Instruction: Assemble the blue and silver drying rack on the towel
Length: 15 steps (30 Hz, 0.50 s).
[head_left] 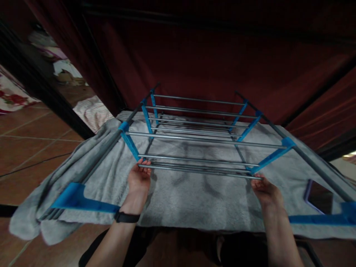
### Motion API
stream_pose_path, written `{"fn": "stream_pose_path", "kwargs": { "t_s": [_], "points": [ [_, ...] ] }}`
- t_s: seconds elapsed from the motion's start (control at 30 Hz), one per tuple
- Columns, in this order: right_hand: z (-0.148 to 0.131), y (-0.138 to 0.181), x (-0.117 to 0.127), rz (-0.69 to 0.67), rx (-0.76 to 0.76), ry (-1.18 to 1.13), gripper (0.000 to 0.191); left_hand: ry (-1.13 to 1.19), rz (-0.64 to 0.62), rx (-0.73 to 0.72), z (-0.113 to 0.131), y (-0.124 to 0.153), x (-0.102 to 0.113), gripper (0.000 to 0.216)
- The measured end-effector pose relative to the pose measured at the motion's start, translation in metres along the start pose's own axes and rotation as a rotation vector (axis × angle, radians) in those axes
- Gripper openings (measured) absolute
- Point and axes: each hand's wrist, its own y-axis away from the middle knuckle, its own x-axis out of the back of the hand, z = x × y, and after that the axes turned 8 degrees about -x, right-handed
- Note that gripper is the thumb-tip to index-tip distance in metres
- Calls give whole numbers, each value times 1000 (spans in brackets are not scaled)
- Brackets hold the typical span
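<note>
A person's two bare hands hold a loose metal rod [200,171] across the middle of the frame, one at each end. The left hand [139,178], left of centre with its palm turned up, has its fingers curled around the rod's left end; a dark band [127,217] circles that wrist. The right hand [265,190], right of centre, has its fingers closed on the other end. The rod lies just beside the lower ends of two blue brackets of a rack [205,139], which fills the centre of the frame and rests on a grey blanket [178,207]. The rack's grey side tubes spread from the upper middle toward the lower left and lower right, and several thin rods span between its blue brackets. One large blue bracket [73,196] points inward at lower left, near the left forearm; its counterpart [319,219] sits at lower right. A phone [319,196] lies on the blanket at right, between the right hand and the side tube. A dark red panel [194,63] stands across the top, a striped cloth [93,113] lies at upper left, and tiled floor [30,148] shows at the left edge.
</note>
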Motion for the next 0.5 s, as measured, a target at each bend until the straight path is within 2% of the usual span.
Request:
{"fn": "stream_pose_path", "kwargs": {
  "t_s": [0.37,0.5],
  "points": [
    [-1,-4,5,-8,13,-2,25,166,-90,69,2,0,3,9],
    [3,-8,10,-64,35,9,21,204,-103,49,2,-2,4,6]
  ]
}}
